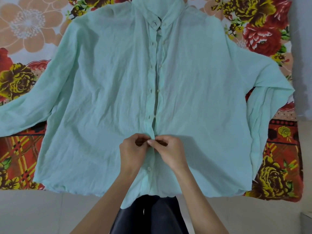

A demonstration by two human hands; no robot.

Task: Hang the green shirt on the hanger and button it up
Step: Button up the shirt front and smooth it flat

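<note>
The green shirt [104, 92] is laid flat, front side up, on a floral bedspread [27, 27], with the collar [157, 12] at the far end and the hem towards the person; the fabric is heavily creased. The placket [152, 92] runs down the middle and is seen gaping above the hands, with small pale buttons on one edge and dark buttonholes on the other lying apart; one button [149, 169] below the hands is fastened. The two front edges are pinched together low on the placket: the left hand [133, 152] is curled, thumb and fingertips closed on the edge on its side; the right hand [170, 152] is likewise curled and nips the facing edge, the fingertips of both hands almost touching. The left-side sleeve [20, 112] is spread outward across the bedspread; the right-side sleeve [273, 102] is folded back on itself. Dark trousers [152, 217] and a pale floor [42, 211] are seen beneath the hem.
</note>
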